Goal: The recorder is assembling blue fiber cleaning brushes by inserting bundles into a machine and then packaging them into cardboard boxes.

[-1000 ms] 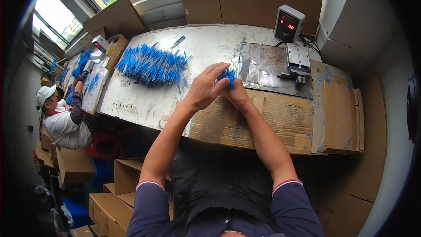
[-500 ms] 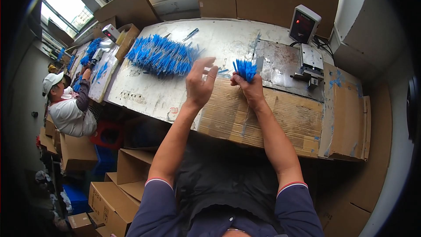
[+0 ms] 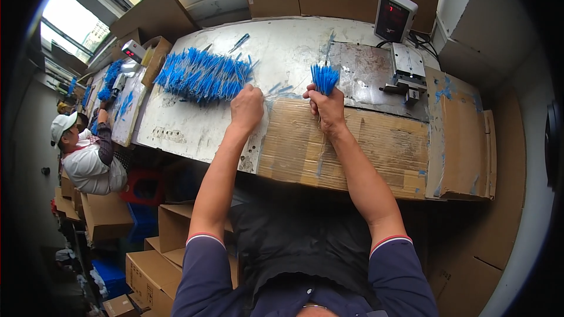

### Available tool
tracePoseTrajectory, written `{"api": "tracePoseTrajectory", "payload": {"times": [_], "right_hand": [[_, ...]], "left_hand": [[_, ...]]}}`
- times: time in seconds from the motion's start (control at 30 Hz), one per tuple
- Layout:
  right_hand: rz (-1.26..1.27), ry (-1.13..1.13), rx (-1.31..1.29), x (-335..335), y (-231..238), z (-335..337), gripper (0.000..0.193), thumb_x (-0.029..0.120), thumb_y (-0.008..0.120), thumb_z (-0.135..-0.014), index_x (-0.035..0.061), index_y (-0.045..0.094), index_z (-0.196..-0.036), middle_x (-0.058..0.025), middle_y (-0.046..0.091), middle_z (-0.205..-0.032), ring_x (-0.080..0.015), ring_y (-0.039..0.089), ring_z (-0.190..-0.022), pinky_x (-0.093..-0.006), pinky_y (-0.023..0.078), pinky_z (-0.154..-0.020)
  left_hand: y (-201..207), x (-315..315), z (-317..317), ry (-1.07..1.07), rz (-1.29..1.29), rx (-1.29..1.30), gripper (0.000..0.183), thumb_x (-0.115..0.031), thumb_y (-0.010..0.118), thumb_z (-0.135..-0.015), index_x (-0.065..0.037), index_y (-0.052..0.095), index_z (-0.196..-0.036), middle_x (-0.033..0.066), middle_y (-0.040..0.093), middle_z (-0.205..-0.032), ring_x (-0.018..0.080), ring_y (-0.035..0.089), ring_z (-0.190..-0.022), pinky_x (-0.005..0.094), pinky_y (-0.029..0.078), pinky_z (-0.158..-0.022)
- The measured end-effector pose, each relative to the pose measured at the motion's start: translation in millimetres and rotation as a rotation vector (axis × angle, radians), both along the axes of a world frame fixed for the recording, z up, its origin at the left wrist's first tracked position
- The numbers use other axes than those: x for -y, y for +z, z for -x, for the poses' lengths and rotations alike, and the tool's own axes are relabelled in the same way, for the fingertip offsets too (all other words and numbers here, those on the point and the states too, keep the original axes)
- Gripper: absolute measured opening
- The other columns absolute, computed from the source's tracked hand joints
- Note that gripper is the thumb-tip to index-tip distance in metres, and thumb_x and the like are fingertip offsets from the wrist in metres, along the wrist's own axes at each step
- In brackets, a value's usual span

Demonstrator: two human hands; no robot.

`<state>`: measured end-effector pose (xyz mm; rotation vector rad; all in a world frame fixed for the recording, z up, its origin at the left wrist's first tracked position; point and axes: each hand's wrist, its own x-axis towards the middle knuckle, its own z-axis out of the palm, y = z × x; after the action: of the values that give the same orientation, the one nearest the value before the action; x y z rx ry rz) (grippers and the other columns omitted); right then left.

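My right hand (image 3: pixel 327 110) is wrapped round a bundle of thin blue-ended strands (image 3: pixel 324 77), their blue ends fanning out above my fist. A large pile of the same strands (image 3: pixel 202 75), with pale lengths showing between the blue, lies on the white tabletop to the left. My left hand (image 3: pixel 247 107) is closed at the right end of that pile; its fingertips are hidden, and what it pinches cannot be made out. A few loose blue pieces (image 3: pixel 285 88) lie between my hands.
Cardboard (image 3: pixel 346 147) covers the table's near edge. At right stand a metal fixture (image 3: pixel 408 67) on a steel plate, a display box (image 3: pixel 395 16) and a cardboard box (image 3: pixel 464 135). A pen-like tool (image 3: pixel 239 42) lies behind the pile. A co-worker (image 3: pixel 91 158) works at far left.
My left hand has gone from open and raised to closed beside the pile, moving left and down. My right hand still grips its bundle. The lit display reads differently, and the whole view has shifted slightly.
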<state>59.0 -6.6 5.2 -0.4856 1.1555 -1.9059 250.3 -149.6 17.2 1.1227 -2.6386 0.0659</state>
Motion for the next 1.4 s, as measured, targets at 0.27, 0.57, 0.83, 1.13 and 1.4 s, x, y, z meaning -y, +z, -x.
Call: {"api": "tracePoseTrajectory", "payload": {"times": [0.27,0.57,0.83,1.13,1.4], "right_hand": [[-0.02,0.073,-0.001,-5,3,0,0.017,0.003,0.067,-0.087,-0.0027,0.068,-0.103,-0.0122,0.072,-0.085,-0.0091,0.055,-0.054,-0.0259,0.044,-0.047],[0.133,0.082,0.021,1,-9,-1,0.022,0.006,0.078,-0.088,0.0003,0.072,-0.109,-0.0091,0.074,-0.103,-0.0171,0.069,-0.088,-0.0291,0.054,-0.068],[0.114,0.061,0.104,1,-7,0,0.019,0.006,0.081,-0.085,0.0036,0.072,-0.102,-0.0081,0.075,-0.097,-0.0157,0.069,-0.082,-0.0289,0.053,-0.066],[0.114,0.016,0.161,-6,10,4,0.01,0.008,0.077,-0.092,0.0031,0.071,-0.098,-0.0101,0.075,-0.091,-0.0175,0.07,-0.077,-0.0302,0.056,-0.071],[0.2,0.202,-0.129,-10,17,-9,0.021,0.008,0.069,-0.097,-0.001,0.072,-0.116,-0.008,0.076,-0.103,-0.0192,0.071,-0.097,-0.0353,0.056,-0.089]], "left_hand": [[-8,-11,7,0.028,0.053,-0.135,0.011,-0.011,0.06,-0.097,-0.005,0.058,-0.105,0.0177,0.065,-0.103,0.0373,0.068,-0.091,0.0478,0.055,-0.076],[2,-88,62,-0.018,-0.304,-0.495,0.015,-0.018,0.056,-0.104,-0.003,0.058,-0.108,0.0184,0.072,-0.088,0.0403,0.07,-0.083,0.0489,0.053,-0.073],[-1,-94,56,-0.18,-0.493,-0.724,0.012,-0.009,0.061,-0.1,-0.002,0.061,-0.11,0.0191,0.073,-0.095,0.0408,0.071,-0.085,0.047,0.056,-0.075],[2,-80,22,-0.195,-0.419,-0.599,0.029,0.0,0.067,-0.094,-0.001,0.068,-0.123,0.0118,0.074,-0.106,0.0171,0.071,-0.087,0.0308,0.058,-0.078],[55,-100,24,-0.224,-1.02,-1.104,0.023,0.003,0.06,-0.101,0.007,0.064,-0.123,0.0141,0.073,-0.109,0.0142,0.069,-0.083,0.0259,0.059,-0.069]]}}
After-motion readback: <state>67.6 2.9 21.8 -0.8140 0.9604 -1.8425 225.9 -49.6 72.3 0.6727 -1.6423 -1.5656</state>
